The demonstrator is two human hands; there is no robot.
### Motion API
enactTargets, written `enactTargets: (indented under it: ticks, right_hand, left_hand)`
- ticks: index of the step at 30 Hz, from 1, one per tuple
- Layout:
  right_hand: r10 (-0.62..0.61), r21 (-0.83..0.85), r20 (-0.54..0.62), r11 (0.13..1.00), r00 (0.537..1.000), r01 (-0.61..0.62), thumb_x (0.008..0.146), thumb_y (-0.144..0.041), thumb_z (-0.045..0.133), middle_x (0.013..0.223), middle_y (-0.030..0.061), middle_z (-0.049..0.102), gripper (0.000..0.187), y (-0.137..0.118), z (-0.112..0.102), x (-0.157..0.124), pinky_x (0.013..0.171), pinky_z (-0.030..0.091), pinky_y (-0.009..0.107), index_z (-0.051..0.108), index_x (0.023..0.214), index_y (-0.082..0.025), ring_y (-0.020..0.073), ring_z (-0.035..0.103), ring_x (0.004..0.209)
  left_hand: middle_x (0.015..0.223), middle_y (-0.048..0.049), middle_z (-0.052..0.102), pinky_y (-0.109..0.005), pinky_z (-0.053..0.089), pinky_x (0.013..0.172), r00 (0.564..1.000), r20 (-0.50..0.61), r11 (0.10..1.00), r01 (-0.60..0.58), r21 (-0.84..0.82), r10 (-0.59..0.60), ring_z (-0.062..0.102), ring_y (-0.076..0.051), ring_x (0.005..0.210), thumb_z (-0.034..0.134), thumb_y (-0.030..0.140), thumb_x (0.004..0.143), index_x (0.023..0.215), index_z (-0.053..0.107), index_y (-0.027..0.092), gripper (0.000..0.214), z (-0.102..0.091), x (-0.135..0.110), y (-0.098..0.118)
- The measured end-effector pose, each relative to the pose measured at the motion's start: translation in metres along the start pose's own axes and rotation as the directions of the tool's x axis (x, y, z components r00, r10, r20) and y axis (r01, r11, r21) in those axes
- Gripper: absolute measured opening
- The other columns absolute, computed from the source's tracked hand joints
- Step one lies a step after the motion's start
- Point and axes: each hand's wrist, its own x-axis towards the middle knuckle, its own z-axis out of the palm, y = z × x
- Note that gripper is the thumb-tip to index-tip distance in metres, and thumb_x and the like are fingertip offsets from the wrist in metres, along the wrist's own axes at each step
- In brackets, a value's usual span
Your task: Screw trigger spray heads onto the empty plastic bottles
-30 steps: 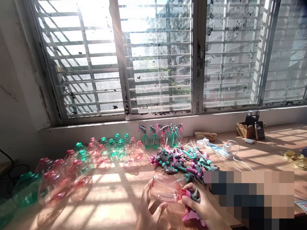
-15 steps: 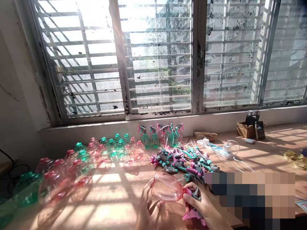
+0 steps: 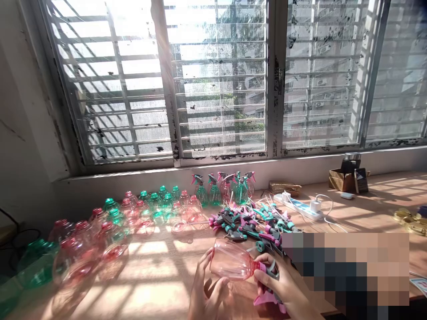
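Note:
A clear pink spray bottle [image 3: 231, 261] lies sideways in front of me, its neck pointing right. My left hand [image 3: 208, 282] cups its base, fingers curved round the left end and the thumb near the lower side. At the neck, my right hand [image 3: 271, 278] grips the pink and grey spray head [image 3: 269, 300], which sits against the bottle's mouth. Part of the spray head is hidden by the fingers. Just beyond my hands is a pile of loose pink, teal and grey spray heads [image 3: 253, 222].
Open pink and green bottles [image 3: 115, 240] stand at the left. Bottles fitted with spray heads [image 3: 215, 193] stand by the window wall. A power strip [image 3: 298, 208], a cardboard box [image 3: 342, 180] and yellowish objects [image 3: 412, 222] are to the right. A blurred-out patch covers the lower right.
My left thumb has shifted slightly up toward the bottle's lower side. The bottle and my right hand have hardly moved.

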Motion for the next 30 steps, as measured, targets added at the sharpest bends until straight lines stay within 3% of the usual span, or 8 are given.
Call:
enactTargets:
  ticks: [4,10,14,20,24,30]
  right_hand:
    - [0.014,0.038,-0.001,0.999,1.000,-0.014,0.072,-0.057,0.087,0.064,-0.0019,0.069,0.050,-0.0016,-0.0012,0.0004,0.053,0.051,0.025,0.060,0.094,-0.021,0.0159,0.066,0.051]
    - [0.013,0.039,0.016,0.999,1.000,-0.014,0.072,-0.059,0.086,0.064,-0.0018,0.069,0.051,-0.0004,0.0009,-0.0006,0.052,0.052,0.025,0.059,0.092,-0.022,0.0152,0.065,0.049]
    - [0.020,0.036,0.011,0.999,1.000,-0.020,0.071,-0.059,0.087,0.062,-0.0021,0.069,0.052,0.0018,0.0009,-0.0006,0.051,0.052,0.026,0.058,0.092,-0.021,0.0160,0.065,0.049]
    - [0.009,0.071,-0.014,0.997,1.000,-0.008,0.074,-0.056,0.086,0.064,-0.0016,0.069,0.048,-0.0009,0.0015,-0.0001,0.050,0.051,0.024,0.059,0.092,-0.021,0.0151,0.065,0.049]
    - [0.002,0.080,-0.051,0.997,0.999,0.002,0.074,-0.058,0.085,0.065,-0.0004,0.070,0.050,-0.0020,0.0017,-0.0001,0.050,0.052,0.027,0.059,0.093,-0.020,0.0167,0.065,0.049]
    - [-0.042,-0.037,-0.050,0.999,0.998,0.040,0.069,-0.058,0.088,0.060,-0.0033,0.066,0.052,-0.0002,0.0048,-0.0043,0.053,0.048,0.026,0.061,0.093,-0.021,0.0169,0.063,0.051]
  left_hand:
    - [0.158,-0.0079,0.041,-0.031,0.058,0.094,0.999,0.026,0.997,-0.020,0.068,0.018,0.049,-0.032,0.138,0.070,0.048,0.085,0.136,0.057,0.031,0.055,-0.0005,0.0000,0.0001]
    - [0.164,-0.0094,0.032,-0.034,0.058,0.097,1.000,0.021,1.000,0.008,0.023,-0.009,0.047,-0.035,0.140,0.074,0.046,0.081,0.136,0.055,0.029,0.062,0.0023,0.0001,0.0019]
    - [0.160,-0.0117,0.038,-0.035,0.058,0.096,0.999,-0.008,0.994,-0.051,0.101,0.052,0.039,-0.037,0.145,0.067,0.053,0.086,0.134,0.059,0.026,0.056,-0.0005,0.0012,0.0009]
    - [0.157,-0.0099,0.044,-0.035,0.060,0.093,0.994,-0.004,0.979,-0.105,0.173,0.107,0.043,-0.036,0.143,0.067,0.052,0.087,0.133,0.063,0.030,0.051,-0.0040,0.0019,0.0015]
    - [0.154,-0.0094,0.049,-0.033,0.061,0.093,0.998,0.019,0.987,-0.065,0.148,0.063,0.050,-0.034,0.138,0.069,0.052,0.086,0.136,0.060,0.030,0.056,-0.0011,0.0001,0.0018]
    - [0.133,-0.0156,0.069,-0.042,0.059,0.098,0.994,0.062,0.996,0.085,0.041,-0.087,0.069,-0.034,0.117,0.070,0.055,0.083,0.142,0.053,0.024,0.069,0.0027,-0.0006,0.0056]
